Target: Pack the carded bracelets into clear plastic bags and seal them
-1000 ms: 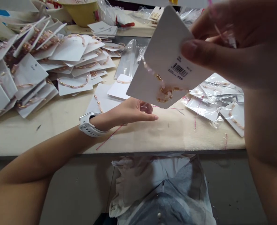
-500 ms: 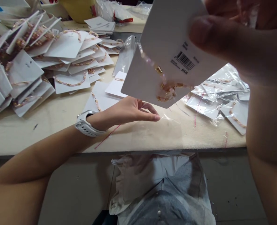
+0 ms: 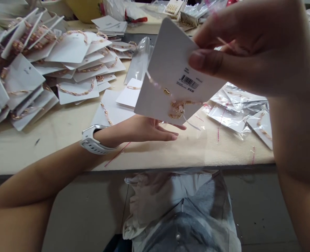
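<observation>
Card (image 3: 167,70) carrying a bracelet (image 3: 176,105) hangs above the surface (image 3: 52,140), pinched at its 2 o'clock corner by the right hand (image 3: 249,45) fingers (image 3: 209,61). With so thin a grip it could slip, or the loose bracelet could slide off. Just below, at 6 o'clock, the left hand (image 3: 144,129) lies slack and unclenched. Piles (image 3: 39,63) sit far off at 10 o'clock.

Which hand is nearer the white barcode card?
Right. The right hand pinches the barcode card at its edge; the left hand rests on the table below it.
</observation>
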Demonstrator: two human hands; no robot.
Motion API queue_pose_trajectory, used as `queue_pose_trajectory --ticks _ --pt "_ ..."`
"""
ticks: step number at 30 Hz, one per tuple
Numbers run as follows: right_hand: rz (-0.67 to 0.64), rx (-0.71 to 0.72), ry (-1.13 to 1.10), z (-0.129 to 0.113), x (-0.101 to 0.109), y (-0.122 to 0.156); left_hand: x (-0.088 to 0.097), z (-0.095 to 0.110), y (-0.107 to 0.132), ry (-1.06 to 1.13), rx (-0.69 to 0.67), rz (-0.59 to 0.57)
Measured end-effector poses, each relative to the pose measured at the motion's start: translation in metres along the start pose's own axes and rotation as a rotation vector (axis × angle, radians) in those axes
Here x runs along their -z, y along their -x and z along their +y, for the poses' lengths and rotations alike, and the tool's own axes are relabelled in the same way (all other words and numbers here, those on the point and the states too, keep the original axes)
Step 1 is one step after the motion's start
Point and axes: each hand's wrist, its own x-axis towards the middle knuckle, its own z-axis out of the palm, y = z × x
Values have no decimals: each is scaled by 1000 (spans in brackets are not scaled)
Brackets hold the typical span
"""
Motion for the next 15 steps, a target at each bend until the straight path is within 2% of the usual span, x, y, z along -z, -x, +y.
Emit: queue_pose_trajectory --ticks 2,7,13,15 --pt "-18 -1 72 4 1 0 -3 -1 0 96 -62 7" --pt "-99 85 296 15 4 5 -4 2 1 163 -74 53" --pt "-131 3 558 10 -2 2 -5 11 -1 260 -46 82" --pt "-157 -67 632 4 -6 0 -6 13 -1 295 -42 92"
